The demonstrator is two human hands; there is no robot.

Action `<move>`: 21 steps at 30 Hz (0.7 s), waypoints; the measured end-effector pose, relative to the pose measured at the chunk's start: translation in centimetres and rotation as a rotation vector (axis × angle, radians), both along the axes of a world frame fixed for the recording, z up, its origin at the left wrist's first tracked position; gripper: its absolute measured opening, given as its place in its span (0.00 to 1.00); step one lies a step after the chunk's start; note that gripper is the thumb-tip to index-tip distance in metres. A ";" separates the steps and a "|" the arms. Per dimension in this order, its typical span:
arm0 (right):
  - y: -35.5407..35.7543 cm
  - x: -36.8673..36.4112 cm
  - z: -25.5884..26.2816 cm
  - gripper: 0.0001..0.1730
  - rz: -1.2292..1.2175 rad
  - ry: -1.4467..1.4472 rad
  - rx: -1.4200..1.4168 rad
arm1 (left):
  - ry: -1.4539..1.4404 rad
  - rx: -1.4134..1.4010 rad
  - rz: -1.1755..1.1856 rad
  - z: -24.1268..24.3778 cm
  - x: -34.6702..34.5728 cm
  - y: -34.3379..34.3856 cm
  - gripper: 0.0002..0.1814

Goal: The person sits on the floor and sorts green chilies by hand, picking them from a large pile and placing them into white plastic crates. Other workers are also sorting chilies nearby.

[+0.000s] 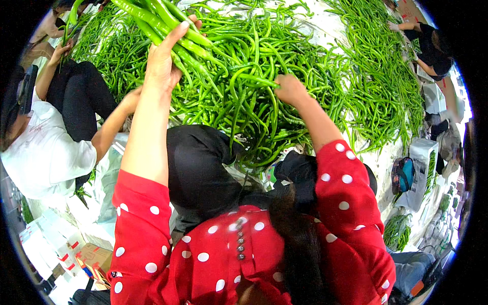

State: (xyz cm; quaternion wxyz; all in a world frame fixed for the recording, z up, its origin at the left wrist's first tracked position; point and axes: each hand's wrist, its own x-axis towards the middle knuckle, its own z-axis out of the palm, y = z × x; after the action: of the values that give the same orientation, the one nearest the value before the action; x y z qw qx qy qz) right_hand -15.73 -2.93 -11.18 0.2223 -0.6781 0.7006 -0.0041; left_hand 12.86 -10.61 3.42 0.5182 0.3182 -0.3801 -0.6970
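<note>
My left hand (166, 63) is raised and closed around a bunch of long green chili peppers (183, 32), its thumb laid across them. Their tips fan out both up-left and down-right of the fist. Over the pile to the right, my right hand (291, 89) grips one green pepper (259, 80) by its end, so that it points left. Below both hands spreads a big heap of loose long green peppers (248, 110), tangled together, reaching close to my knees. The fingertips of my right hand are partly hidden behind its knuckles.
A person in a white shirt (49, 145) sits close on my left, holding peppers. Another pepper heap (385, 76) lies right, with a person in dark clothing (431, 45) beyond. Cardboard boxes (93, 259) stand lower left; a white foam box (419, 160) stands right.
</note>
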 end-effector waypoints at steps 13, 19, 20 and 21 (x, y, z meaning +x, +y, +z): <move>9.9 -2.1 7.0 0.24 -0.372 -0.211 -0.176 | 0.038 -0.030 0.072 0.5 -0.8 0.3 0.21; 5.7 -4.6 6.7 0.24 -0.017 0.060 0.148 | 0.045 0.004 0.149 0.5 -0.2 0.6 0.24; 5.3 -5.1 6.4 0.24 -0.018 0.087 0.083 | 0.042 -0.022 0.143 0.5 0.3 0.6 0.24; 5.1 -5.6 5.8 0.24 0.002 -0.014 0.134 | 0.043 -0.027 0.153 0.6 0.0 0.5 0.22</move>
State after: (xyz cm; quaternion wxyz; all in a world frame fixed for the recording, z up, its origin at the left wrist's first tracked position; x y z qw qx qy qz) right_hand -21.30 2.12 -5.39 0.2719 -0.6622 0.6972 0.0382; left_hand 12.83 -10.07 4.07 0.5823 0.3242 -0.3529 -0.6567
